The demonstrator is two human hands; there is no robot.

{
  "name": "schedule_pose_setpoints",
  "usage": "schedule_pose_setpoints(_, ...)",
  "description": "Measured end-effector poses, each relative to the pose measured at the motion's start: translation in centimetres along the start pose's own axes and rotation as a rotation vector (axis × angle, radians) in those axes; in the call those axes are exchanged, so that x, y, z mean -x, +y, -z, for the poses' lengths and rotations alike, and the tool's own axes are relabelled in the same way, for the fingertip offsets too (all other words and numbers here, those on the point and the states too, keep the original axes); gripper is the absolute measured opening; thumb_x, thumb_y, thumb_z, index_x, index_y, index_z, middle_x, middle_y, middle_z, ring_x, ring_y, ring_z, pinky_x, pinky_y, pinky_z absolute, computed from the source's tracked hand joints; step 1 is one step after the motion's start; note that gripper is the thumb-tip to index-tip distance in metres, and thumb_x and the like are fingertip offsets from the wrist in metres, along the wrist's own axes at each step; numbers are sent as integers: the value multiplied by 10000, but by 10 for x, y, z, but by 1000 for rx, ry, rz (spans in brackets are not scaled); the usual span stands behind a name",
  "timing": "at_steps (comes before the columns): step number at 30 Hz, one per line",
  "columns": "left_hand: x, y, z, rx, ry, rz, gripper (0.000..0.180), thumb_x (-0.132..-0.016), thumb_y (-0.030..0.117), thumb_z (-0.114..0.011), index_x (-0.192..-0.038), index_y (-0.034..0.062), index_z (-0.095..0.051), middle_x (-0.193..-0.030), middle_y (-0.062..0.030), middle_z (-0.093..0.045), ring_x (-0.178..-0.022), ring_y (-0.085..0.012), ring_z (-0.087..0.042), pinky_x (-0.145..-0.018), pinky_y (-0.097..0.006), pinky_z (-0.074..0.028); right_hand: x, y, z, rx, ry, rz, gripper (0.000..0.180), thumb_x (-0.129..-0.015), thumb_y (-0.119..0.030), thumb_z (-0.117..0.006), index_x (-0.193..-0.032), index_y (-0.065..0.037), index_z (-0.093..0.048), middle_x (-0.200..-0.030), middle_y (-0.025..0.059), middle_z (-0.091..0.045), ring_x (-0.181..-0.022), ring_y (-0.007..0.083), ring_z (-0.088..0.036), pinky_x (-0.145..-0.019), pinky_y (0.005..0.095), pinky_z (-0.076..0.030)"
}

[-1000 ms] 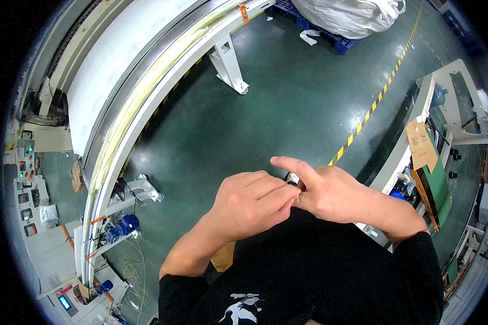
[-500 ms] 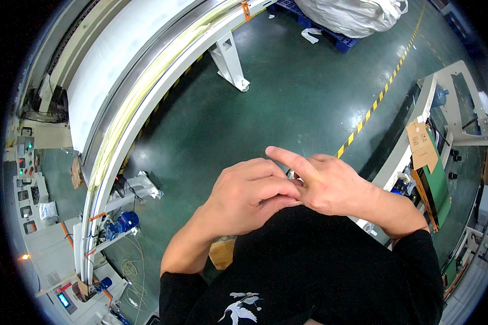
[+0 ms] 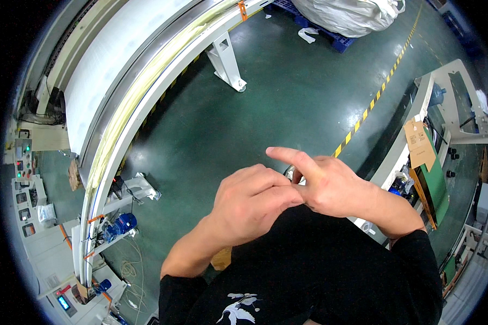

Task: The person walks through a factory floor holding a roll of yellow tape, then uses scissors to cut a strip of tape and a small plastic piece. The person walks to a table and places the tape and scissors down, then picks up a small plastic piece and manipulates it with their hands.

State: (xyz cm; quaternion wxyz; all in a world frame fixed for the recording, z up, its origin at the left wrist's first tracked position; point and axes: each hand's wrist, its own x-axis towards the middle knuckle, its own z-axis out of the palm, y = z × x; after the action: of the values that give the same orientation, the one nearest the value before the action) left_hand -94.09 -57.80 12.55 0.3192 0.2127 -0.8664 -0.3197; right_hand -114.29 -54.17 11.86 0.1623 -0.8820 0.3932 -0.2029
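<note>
My left hand (image 3: 249, 199) and my right hand (image 3: 331, 184) meet in front of my chest, above the green floor. The left fingers are bent and pinched together against the right hand's fingers. On the right hand the index finger sticks out to the left while the other fingers curl inward. Between the hands shows a small shiny metallic piece (image 3: 290, 173), mostly covered by the fingers, so its kind cannot be made out. Whether the left fingertips hold anything is hidden.
A long machine table (image 3: 130, 103) with pale yellow strands along its edge curves down the left. Beyond it stand control panels (image 3: 24, 157) and a blue motor (image 3: 119, 226). At right is a white frame (image 3: 401, 151) with cardboard (image 3: 419, 142). A white sack (image 3: 347, 16) lies on a blue pallet (image 3: 341, 43).
The left hand has turned slightly, its fingers drawn closer together against the right hand. The metallic piece shows a little more. The right hand keeps nearly the same pose.
</note>
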Motion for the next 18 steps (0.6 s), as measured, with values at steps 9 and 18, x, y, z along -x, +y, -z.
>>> schedule_pose_setpoints(9, 4, -1, 2, 118, 277, 186, 158, -762, 6, -745, -901, 60, -693, -843, -77, -631, -708, -161, -612, -592, -262, -478, -1, 6, -8, -830, 169, -394, 89, -813, -93, -721, -892, -79, -682, -1266, 146, -519, -767, 156, -651, -665, 272, -527)
schedule_pose_setpoints(18, 8, -16, 0, 369, 194, 359, 146, -850, 38, -662, -993, 30, -688, -910, -55, -645, -760, -107, -599, -640, -225, -449, 5, 17, -11, -1696, -229, -583, 284, -817, -45, -731, -1074, -62, -612, -1280, 113, -535, -723, 98, -634, -583, 207, -481)
